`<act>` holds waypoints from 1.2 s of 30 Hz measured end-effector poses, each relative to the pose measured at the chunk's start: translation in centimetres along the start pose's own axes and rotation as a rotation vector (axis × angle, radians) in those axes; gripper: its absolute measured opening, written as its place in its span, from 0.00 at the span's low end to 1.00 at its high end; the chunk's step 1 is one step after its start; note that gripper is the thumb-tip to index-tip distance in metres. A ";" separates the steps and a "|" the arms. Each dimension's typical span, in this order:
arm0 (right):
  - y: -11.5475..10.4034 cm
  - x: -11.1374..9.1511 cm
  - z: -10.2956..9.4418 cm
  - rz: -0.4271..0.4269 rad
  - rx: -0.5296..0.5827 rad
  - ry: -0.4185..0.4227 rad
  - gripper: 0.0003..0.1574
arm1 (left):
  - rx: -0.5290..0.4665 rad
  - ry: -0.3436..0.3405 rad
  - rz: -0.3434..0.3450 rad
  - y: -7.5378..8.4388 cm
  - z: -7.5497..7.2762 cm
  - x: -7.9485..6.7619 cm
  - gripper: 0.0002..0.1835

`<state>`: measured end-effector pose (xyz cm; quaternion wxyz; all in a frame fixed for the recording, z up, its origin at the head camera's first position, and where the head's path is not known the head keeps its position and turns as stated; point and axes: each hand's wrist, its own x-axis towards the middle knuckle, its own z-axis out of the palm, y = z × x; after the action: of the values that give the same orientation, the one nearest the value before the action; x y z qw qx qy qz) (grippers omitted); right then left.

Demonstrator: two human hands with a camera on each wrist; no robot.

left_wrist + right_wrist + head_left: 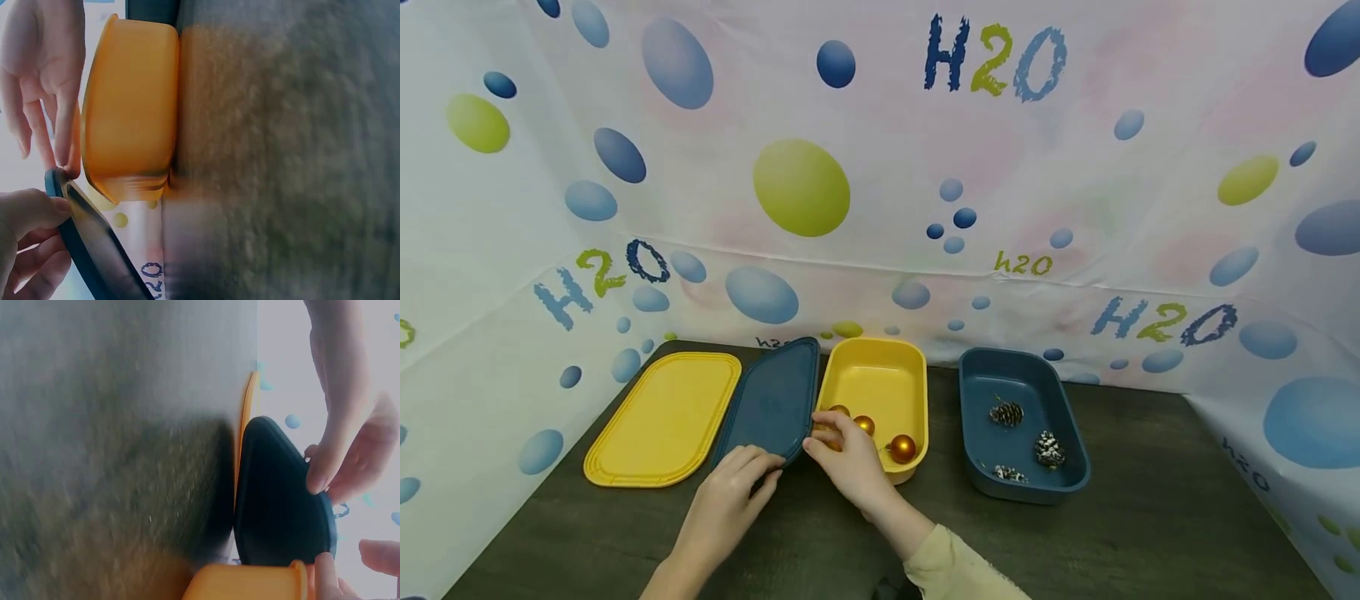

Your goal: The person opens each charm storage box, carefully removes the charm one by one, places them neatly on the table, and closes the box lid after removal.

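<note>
A dark blue lid (771,404) is tilted, its right side raised beside the yellow container (906,375). My left hand (730,492) grips the lid's near edge; in the left wrist view its thumb (47,209) lies on the rim. My right hand (853,467) comes from the right, over the container's left side, its fingertips at the lid's raised near corner. One finger (375,553) of this hand stands apart from the lid in the right wrist view. Inside the yellow container lie several shiny orange baubles (902,448), some partly hidden by the right hand.
On the left, a yellow lid (662,417) lies flat on the dark table (1157,500). To the right stands a dark blue container (1030,375) with pine cones (1049,450) in it. A printed white cloth (880,108) rises behind the table and along both sides.
</note>
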<state>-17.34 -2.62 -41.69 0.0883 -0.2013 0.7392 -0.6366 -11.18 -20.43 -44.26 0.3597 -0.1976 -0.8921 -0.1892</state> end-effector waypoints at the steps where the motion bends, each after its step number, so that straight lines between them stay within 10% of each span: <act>1: 0.0 -0.2 0.2 -0.009 -0.022 -0.001 0.24 | 0.003 -0.004 -0.006 -0.1 0.0 -0.1 0.12; 13: 0.3 -0.9 0.9 -0.080 -0.112 -0.029 0.22 | 0.018 -0.031 -0.052 -0.7 -0.1 -0.7 0.14; 36: 1.2 -2.5 1.4 0.077 -0.040 -0.267 0.34 | 0.018 -0.230 -0.268 -0.7 0.4 -0.6 0.12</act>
<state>-14.78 -2.73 -43.46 0.2063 -0.2576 0.7405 -0.5855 -11.36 -20.99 -45.07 0.2285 -0.0941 -0.9474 -0.2034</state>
